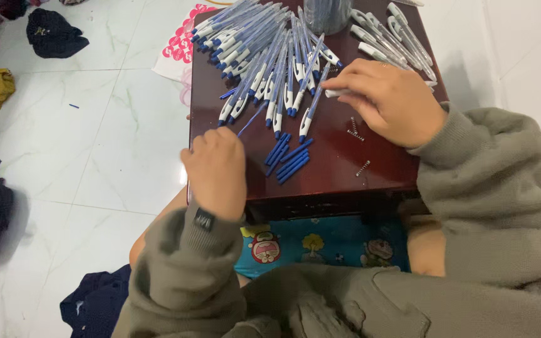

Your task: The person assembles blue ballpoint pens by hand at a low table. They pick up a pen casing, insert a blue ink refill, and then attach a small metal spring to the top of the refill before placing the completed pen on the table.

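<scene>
1. The right hand (388,100) is pinching a white pen barrel piece (336,93) between its fingertips, just past the heap of blue-and-white pens (264,69).
2. The left hand (216,169) is curling shut around a thin blue refill (253,119), which is sticking out beyond its knuckles toward the heap.
3. Loose blue pen parts (289,159) are lying between the two hands; small metal springs (356,130) are lying just below the right wrist.
4. This looks like pen assembly at the joining step; bringing refill and barrel together calls for lining their ends up.
</scene>
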